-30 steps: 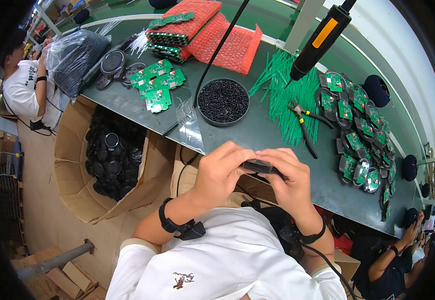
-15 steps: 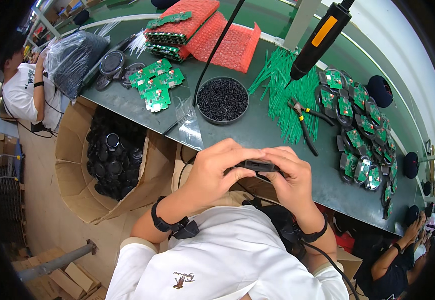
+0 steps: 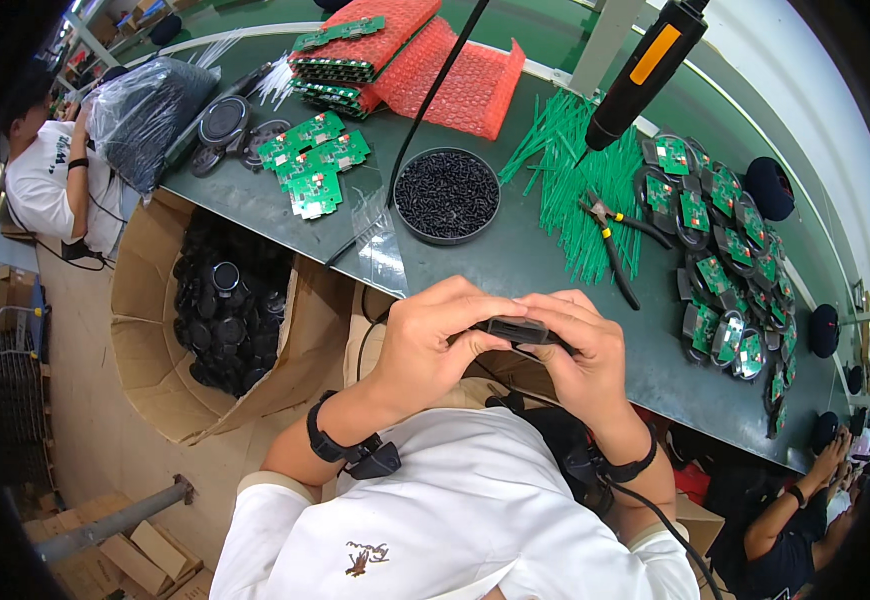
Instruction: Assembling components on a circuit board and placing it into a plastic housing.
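By the near edge of the table [image 3: 455, 265], your left hand [image 3: 438, 328] and right hand [image 3: 587, 345] pinch a black part [image 3: 517, 329] — likely pressing it; next calls for even pressure.

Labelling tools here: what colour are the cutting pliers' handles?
Black handles with yellow bands, clearest in the head view.

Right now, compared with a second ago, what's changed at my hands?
Only a little: the left hand has shifted its grip slightly, and the black part has turned a bit. The right hand also still holds it; nothing was let go. The pliers and green strips stayed put.
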A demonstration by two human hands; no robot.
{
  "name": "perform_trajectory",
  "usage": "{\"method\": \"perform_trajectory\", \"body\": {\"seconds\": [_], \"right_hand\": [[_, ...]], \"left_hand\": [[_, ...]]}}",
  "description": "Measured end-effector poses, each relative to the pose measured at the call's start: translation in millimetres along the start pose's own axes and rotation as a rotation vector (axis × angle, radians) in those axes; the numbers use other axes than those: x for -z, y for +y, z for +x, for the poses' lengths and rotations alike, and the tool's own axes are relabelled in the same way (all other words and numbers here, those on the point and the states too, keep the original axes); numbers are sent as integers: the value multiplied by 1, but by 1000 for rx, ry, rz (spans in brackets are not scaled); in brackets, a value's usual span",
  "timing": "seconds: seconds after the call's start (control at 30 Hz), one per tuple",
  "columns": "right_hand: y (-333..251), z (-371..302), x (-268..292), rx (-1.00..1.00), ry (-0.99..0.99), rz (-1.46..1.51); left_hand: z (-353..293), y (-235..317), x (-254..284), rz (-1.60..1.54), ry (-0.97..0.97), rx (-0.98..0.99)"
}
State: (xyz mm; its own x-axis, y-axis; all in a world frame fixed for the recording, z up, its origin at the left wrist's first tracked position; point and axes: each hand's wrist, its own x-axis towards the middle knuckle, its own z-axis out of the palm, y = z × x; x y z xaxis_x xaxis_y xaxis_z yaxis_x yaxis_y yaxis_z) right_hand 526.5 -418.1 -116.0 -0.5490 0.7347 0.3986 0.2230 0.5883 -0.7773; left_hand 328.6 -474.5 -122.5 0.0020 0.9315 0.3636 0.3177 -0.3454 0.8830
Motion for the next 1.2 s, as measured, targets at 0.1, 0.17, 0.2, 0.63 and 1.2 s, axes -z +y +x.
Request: {"method": "perform_trajectory", "body": {"seconds": [0.1, 0.17, 0.2, 0.63, 1.2], "right_hand": [[0, 0, 0, 2, -7, -1], [2, 3, 0, 74, 49, -172], [4, 5, 0, 72, 54, -174], [-3, -1, 19, 26, -197, -342], [17, 8, 6, -19, -59, -329]], "left_hand": [[-2, 1, -2, -20, 13, 17], [5, -9, -2, 139, 50, -147], [7, -17, -3, 297, 87, -312], [-11, -11, -6, 450, -128, -215], [-11, -21, -14, 428, -38, -152]]}}
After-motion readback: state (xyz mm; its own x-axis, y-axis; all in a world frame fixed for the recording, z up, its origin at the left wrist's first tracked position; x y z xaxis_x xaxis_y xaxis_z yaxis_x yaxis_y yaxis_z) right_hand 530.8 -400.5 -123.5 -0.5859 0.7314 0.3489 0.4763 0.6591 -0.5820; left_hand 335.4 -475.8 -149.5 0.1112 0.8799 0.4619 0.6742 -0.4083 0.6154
